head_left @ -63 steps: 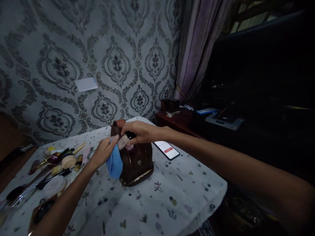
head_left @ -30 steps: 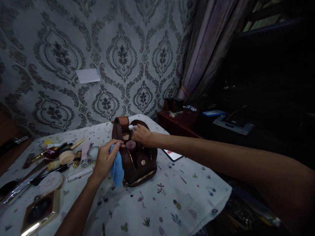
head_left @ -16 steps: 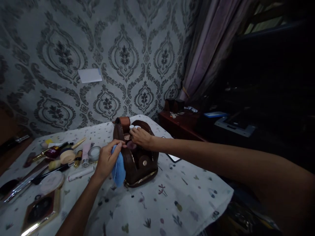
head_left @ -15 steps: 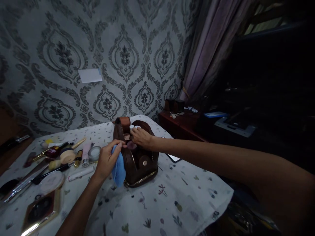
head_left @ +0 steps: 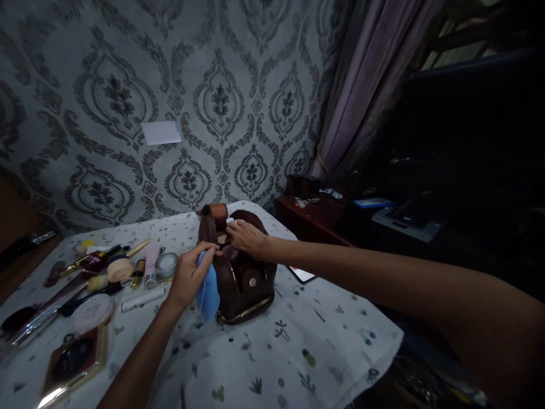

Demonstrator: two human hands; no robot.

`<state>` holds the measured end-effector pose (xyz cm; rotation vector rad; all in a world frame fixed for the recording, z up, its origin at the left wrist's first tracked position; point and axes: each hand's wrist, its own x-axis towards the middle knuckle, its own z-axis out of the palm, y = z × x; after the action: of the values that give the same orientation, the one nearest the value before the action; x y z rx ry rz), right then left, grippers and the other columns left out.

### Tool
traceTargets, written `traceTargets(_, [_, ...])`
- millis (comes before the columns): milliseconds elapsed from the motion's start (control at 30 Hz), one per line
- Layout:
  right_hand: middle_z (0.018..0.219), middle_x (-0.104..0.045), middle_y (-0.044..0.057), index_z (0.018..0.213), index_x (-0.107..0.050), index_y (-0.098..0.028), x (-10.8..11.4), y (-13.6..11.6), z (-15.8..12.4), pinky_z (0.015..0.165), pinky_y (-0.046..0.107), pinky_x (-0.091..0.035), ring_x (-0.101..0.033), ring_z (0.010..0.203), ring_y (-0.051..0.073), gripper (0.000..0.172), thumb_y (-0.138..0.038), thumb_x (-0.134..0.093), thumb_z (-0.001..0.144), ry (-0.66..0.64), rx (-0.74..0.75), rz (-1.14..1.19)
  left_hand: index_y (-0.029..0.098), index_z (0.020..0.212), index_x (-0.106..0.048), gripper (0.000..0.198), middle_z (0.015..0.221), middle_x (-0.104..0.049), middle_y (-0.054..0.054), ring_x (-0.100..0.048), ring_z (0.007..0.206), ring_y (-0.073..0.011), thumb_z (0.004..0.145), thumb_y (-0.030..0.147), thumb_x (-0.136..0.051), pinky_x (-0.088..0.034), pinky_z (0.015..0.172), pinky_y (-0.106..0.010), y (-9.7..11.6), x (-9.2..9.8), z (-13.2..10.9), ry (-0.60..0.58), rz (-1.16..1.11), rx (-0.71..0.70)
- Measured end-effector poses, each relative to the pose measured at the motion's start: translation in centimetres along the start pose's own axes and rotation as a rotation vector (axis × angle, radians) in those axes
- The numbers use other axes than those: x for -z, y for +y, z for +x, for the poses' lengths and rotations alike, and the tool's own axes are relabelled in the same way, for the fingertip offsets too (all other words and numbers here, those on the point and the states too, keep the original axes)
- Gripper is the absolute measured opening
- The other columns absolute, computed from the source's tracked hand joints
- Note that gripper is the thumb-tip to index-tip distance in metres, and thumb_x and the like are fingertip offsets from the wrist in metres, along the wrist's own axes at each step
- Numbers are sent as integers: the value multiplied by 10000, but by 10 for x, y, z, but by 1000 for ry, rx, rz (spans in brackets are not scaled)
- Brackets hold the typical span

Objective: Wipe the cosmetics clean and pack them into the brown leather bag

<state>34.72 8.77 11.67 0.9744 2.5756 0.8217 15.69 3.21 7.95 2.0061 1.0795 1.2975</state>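
An unzipped brown handbag (head_left: 244, 304) stands on the table, its opening facing up. My left hand (head_left: 191, 274) is closed at the bag's left rim, with a blue cloth (head_left: 208, 295) pinched under it and hanging down the bag's side. My right hand (head_left: 249, 240) reaches into the opening from the right, its fingers curled around a small white-capped container (head_left: 230, 220). The rest of the container is hidden by the fingers and the bag. A round pinkish item (head_left: 230, 251) shows inside the bag below my right hand.
Left on the patterned tablecloth (head_left: 298, 341) lie several cosmetics: a powder compact (head_left: 91, 313), a jar (head_left: 166, 263), a white tube (head_left: 142, 299) and a mirrored palette (head_left: 74, 360). A phone (head_left: 303, 275) lies right of the bag. A dark red side table (head_left: 315, 218) adjoins the back right.
The view has shifted slightly. Both hands keep their places at the bag, and my right hand has sunk a little around the white-capped container.
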Motion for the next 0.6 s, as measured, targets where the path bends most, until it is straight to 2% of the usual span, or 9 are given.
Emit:
traceTargets(200, [1122,-649,136,916,-721,-153,10,1,-1,866,375,-413,-514,1112,272,168,-144,-554,898,8,33,11,194,1000,-712,327,955,-765,-39,-683,923,-205,945,417,-479,-476,840,-281,1,1,0,0,-12,-3])
traceTargets(333, [1100,-671,149,944,-698,-137,18,-9,-9,840,364,-461,-570,1094,270,126,-143,-605,859,-4,99,78,195,1001,-714,322,961,-766,-46,-687,934,-212,943,407,-480,-480,846,-288,1,2,0,-5,-22,-8])
traceTargets(400, [1059,-696,150,998,-678,-131,19,-15,-15,781,339,-493,-622,1058,273,201,-118,-661,798,-107,74,166,198,998,-718,320,967,-766,-45,-687,935,-210,943,404,-480,-481,843,-285,1,2,1,-16,-25,-10])
traceTargets(467, [1015,-719,146,1017,-668,-130,17,-18,-20,743,320,-514,-671,1019,276,253,-91,-678,767,-262,13,262,199,1001,-718,317,970,-765,-41,-687,932,-206,944,401,-481,-480,836,-278,0,2,1,-20,-25,-17])
traceTargets(533, [967,-734,146,965,-681,-129,14,-18,-21,735,330,-530,-704,975,287,207,-83,-674,763,-378,-15,330,200,1003,-718,311,964,-765,-36,-688,928,-204,943,398,-485,-479,828,-272,-1,2,1,-17,-22,-23])
traceTargets(600, [899,-741,134,874,-697,-131,8,-15,-19,711,346,-542,-723,911,296,155,-74,-696,729,-430,1,371,202,1005,-717,306,952,-766,-32,-689,926,-203,944,396,-488,-478,826,-267,-2,2,0,-13,-20,-23])
